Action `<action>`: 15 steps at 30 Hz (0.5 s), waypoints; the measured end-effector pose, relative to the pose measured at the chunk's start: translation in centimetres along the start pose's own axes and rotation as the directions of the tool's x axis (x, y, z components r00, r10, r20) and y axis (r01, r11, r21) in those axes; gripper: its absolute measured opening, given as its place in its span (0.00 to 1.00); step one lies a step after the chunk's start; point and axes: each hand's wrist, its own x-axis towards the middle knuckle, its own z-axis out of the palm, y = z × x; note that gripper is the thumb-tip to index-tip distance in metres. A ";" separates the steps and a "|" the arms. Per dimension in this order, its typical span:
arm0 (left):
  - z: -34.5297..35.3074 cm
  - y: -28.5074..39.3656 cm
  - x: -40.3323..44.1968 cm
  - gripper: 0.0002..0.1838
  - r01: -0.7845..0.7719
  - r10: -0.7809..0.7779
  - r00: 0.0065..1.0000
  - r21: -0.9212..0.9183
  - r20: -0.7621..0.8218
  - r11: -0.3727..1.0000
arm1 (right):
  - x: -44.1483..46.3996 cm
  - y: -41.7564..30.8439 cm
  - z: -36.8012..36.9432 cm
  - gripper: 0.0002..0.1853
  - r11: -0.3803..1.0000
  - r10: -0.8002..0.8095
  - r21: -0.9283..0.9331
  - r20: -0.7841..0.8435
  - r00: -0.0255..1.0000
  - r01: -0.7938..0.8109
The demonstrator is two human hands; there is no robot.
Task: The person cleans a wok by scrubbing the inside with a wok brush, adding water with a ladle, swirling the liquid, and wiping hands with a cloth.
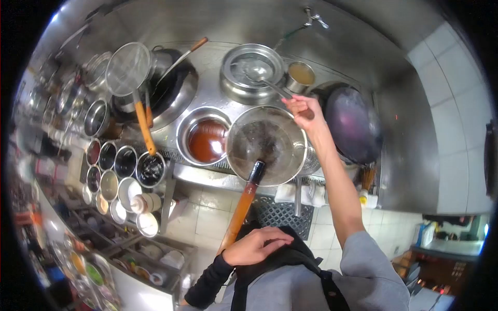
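Note:
My right hand (306,111) is wrapped round the handle of a metal ladle (258,70), whose bowl is over a steel pot (252,98) of clear liquid. A small container (301,74) of yellowish liquid stands beside that pot. My left hand (258,245) rests against the dark apron (277,259), fingers stretched out, holding nothing. Near it is the wooden handle (241,215) of a tool reaching up to a large round strainer or bowl (244,129) with dark contents. Left of this stands a steel pot (181,136) of reddish-brown liquid.
A dark wok (353,124) leans at the right. At the left are a mesh strainer (127,70) with a wooden handle and a big wok (184,101). Several seasoning containers (126,161) line the left counter. A faucet (314,19) is mounted at the back wall.

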 end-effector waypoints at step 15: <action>6.3 3.9 7.0 0.12 -0.170 0.108 0.954 0.208 0.281 0.963 | -31.1 7.5 -4.6 0.14 0.925 -0.380 0.000 -0.007 0.925 0.380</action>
